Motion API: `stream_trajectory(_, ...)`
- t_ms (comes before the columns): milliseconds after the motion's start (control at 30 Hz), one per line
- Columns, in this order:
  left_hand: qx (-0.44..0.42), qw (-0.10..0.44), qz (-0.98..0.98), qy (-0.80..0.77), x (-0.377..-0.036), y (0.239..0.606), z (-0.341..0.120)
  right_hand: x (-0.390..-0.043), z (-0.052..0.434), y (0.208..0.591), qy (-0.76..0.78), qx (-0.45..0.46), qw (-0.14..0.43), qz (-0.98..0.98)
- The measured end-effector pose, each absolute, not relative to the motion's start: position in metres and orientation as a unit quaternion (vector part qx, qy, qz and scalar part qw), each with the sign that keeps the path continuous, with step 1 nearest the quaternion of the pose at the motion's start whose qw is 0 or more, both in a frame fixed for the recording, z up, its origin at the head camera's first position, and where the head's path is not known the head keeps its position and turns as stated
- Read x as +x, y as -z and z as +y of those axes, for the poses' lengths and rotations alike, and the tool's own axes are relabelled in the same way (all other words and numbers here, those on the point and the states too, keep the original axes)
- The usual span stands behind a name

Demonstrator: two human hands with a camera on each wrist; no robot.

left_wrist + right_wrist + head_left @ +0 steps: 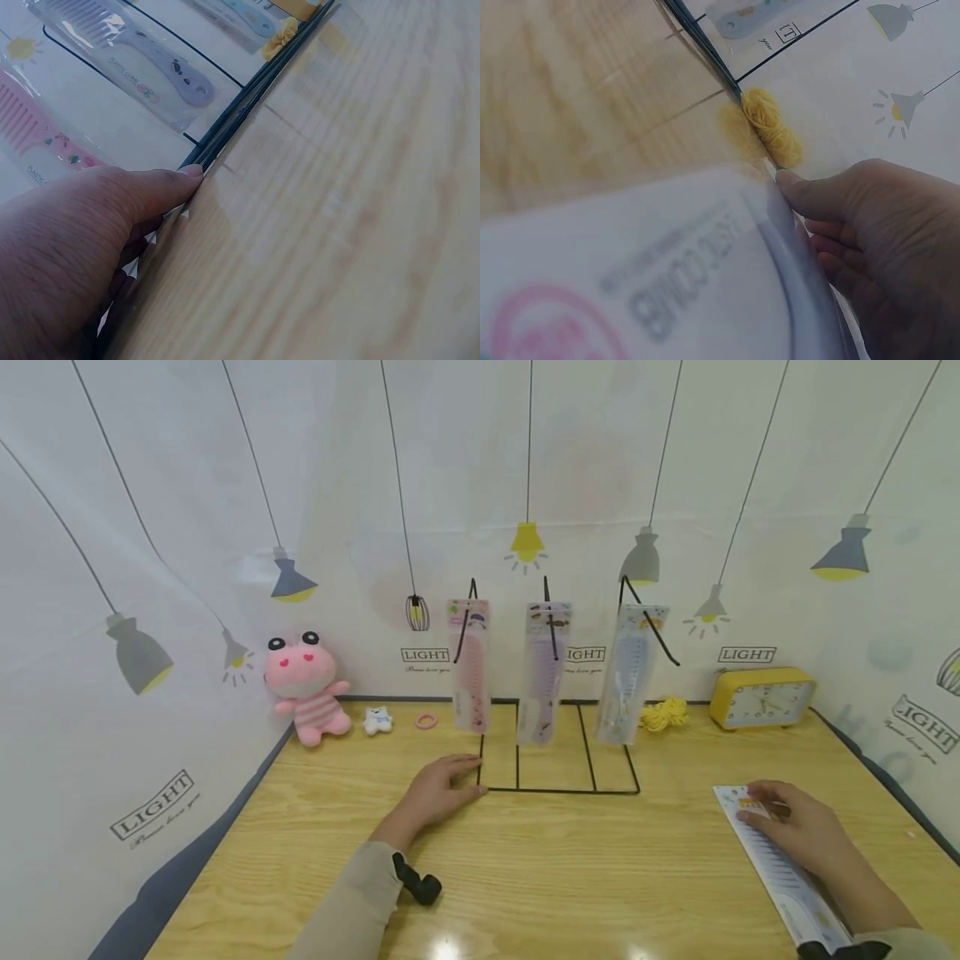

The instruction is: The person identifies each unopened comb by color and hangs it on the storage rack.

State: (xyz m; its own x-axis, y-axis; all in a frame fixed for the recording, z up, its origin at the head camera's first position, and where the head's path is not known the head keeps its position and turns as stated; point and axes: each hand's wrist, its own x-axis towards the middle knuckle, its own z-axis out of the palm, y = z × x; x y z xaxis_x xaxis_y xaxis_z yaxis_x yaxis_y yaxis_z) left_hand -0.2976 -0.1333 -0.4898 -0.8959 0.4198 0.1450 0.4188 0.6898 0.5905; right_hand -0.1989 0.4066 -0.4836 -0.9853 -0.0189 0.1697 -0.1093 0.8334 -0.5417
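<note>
My right hand (810, 831) pinches the top end of a packaged comb (780, 868) at the table's right side; its clear-and-white package with blurred lettering fills the lower part of the right wrist view. My left hand (438, 789) rests at the front left corner of a black wire display rack (562, 791), thumb and fingertips touching it. In the left wrist view the thumb (165, 187) lies on the dark wire. From the rack's hooks hang a pink packaged comb (470, 668), a purple packaged comb (546, 677) and a blue packaged comb (632, 672).
Along the back stand a pink plush toy (307, 689), a small white bear figure (377, 720), a pink ring (426, 721), a bundle of yellow cord (665, 714) and a yellow clock (762, 697). Behind the wooden table (570, 877) hangs a lamp-print curtain (465, 460).
</note>
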Motion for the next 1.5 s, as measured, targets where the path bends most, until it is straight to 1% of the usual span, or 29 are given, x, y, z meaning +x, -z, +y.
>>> stream_trajectory(200, 0.229, 0.0, 0.918, -0.323, -0.298, 0.491, -0.133, -0.198, 0.405, 0.484, -0.282, 0.038, 0.073, -0.956)
stream_trajectory(433, 0.228, -0.006, 0.921, -0.315, -0.299, 0.491, -0.131, -0.2, 0.406, 0.486, -0.274, 0.048, 0.088, -0.957)
stream_trajectory(767, 0.222, -0.004, 0.921, -0.321, -0.298, 0.491, -0.132, -0.198, 0.405, 0.485, -0.279, 0.036, 0.058, -0.958)
stream_trajectory(1067, 0.221, -0.003, 0.922, -0.317, -0.299, 0.491, -0.132, -0.199, 0.403, 0.479, -0.271, 0.056, 0.059, -0.959)
stream_trajectory(1267, 0.227, 0.0, 0.92, -0.32, -0.298, 0.489, -0.131, -0.199, 0.404, 0.471, -0.226, 0.035, 0.034, -0.973)
stream_trajectory(1500, 0.233, -0.007, 0.917, -0.324, -0.297, 0.488, -0.131, -0.201, 0.4, 0.463, -0.247, 0.005, -0.028, -0.969)
